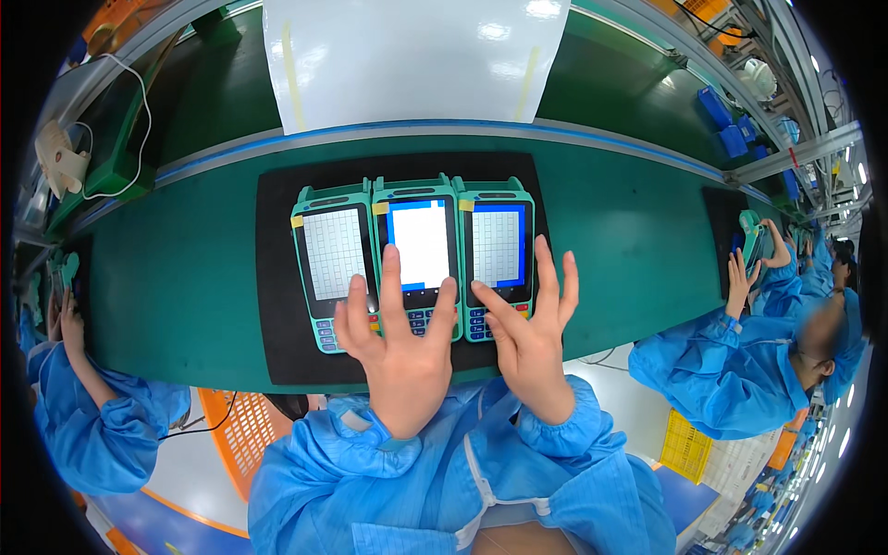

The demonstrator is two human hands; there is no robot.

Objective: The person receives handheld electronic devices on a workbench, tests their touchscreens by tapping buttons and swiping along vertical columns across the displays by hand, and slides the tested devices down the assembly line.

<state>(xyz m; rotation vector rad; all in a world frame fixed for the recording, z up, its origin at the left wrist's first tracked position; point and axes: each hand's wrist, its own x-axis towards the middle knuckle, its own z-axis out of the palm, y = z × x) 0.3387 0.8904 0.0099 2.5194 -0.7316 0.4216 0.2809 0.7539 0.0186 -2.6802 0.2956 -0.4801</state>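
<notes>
Three green handheld card payment terminals lie side by side on a black mat (277,277), screens up. The left terminal (335,250) shows a grid on a pale screen. On the middle terminal (418,231) the screen is white with blue along parts of its border. A grid edged in blue fills most of the right terminal's screen (498,242). My left hand (398,351) is open over the middle terminal, a finger at its screen. My right hand (536,338) is open, its index fingertip at the lower left of the right terminal's screen. Both hands partly hide the keypads.
The mat rests on a green workbench (176,277). A white sheet (416,65) stands behind a metal rail. Co-workers in blue sit at left (102,425) and right (731,370), hands on similar devices. An orange basket (242,430) and a yellow crate (684,444) are below the bench.
</notes>
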